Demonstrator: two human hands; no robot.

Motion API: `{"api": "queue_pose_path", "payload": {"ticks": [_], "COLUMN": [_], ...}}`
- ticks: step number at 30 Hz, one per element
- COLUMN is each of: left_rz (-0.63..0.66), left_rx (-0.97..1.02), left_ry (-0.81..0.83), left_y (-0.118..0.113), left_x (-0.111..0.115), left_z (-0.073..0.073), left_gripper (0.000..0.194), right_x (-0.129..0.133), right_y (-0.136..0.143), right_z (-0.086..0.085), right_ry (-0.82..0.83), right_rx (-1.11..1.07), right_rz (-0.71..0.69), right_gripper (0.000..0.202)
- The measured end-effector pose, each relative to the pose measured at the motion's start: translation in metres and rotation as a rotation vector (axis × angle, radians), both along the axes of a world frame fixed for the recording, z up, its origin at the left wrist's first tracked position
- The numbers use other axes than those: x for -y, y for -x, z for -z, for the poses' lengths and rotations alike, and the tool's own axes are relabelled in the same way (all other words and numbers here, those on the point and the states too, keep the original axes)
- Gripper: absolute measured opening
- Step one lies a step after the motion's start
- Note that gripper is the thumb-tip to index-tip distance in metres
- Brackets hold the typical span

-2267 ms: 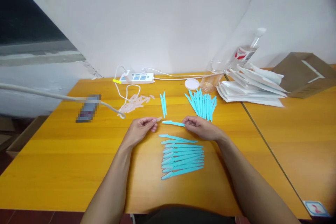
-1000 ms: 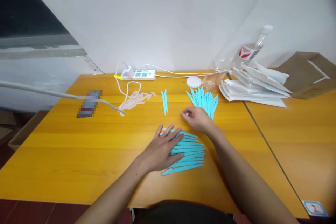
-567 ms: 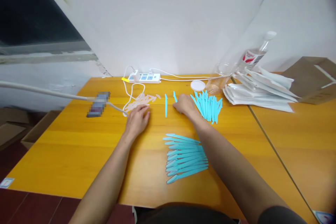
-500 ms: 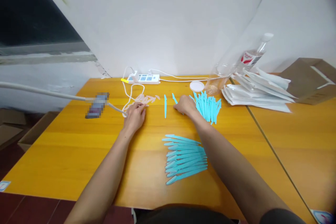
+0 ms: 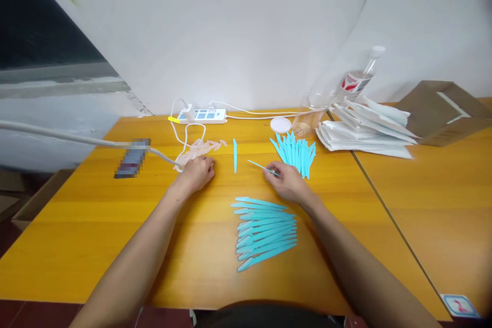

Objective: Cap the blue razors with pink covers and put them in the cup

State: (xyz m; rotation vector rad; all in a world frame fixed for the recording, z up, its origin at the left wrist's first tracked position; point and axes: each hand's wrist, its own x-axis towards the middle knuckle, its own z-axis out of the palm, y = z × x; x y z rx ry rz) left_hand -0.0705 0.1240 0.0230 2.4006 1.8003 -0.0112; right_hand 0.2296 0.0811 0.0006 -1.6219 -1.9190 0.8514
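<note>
Nearest me lay the fanned row of finished blue razors, their long axes running left to right across the yellow table. Just beyond it my right hand was pinched shut on one thin blue razor, whose long axis slanted up and away to the left, toward my left hand; that hand sat curled, fingertips together, at the near edge of the pale pink caps, though I could not tell whether it had one clamped. Farther back a single blue razor lay pointing away between my hands, the loose blue pile behind my right hand.
</note>
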Motion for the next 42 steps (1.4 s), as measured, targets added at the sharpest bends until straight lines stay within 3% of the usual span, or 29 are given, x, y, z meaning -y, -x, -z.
{"api": "queue_pose_path", "payload": {"ticks": [2, 7, 11, 18, 24, 33, 42], "left_rz": [-0.03, -0.221, -0.208, -0.248, -0.129, -0.107, 0.018], "left_rx": [0.214, 1.017, 1.227, 1.103, 0.919, 0.854, 0.775], "left_ry": [0.077, 0.4, 0.444, 0.426, 0.453, 0.417, 0.405], "left_y": [0.002, -0.005, -0.018, -0.026, -0.034, -0.036, -0.054], "left_x": [0.005, 0.025, 0.037, 0.045, 0.051, 0.055, 0.061], "left_z": [0.006, 0.019, 0.02, 0.028, 0.023, 0.019, 0.02], "left_gripper": [0.02, 0.037, 0.042, 0.054, 0.049, 0.045, 0.035], "right_x": [0.005, 0.013, 0.016, 0.016, 0.016, 0.018, 0.024], "right_y": [0.0, 0.002, 0.001, -0.003, -0.005, -0.005, -0.002], "right_z": [0.003, 0.013, 0.016, 0.02, 0.02, 0.017, 0.008], "right_ry": [-0.053, -0.157, -0.199, -0.299, -0.377, -0.365, -0.275], "right_rx": [-0.005, -0.009, 0.005, 0.006, -0.012, 0.004, -0.029], "right_rz": [-0.033, -0.066, -0.089, -0.205, -0.231, -0.278, -0.39], "right_gripper": [0.03, 0.024, 0.023, 0.023, 0.019, 0.018, 0.021]}}
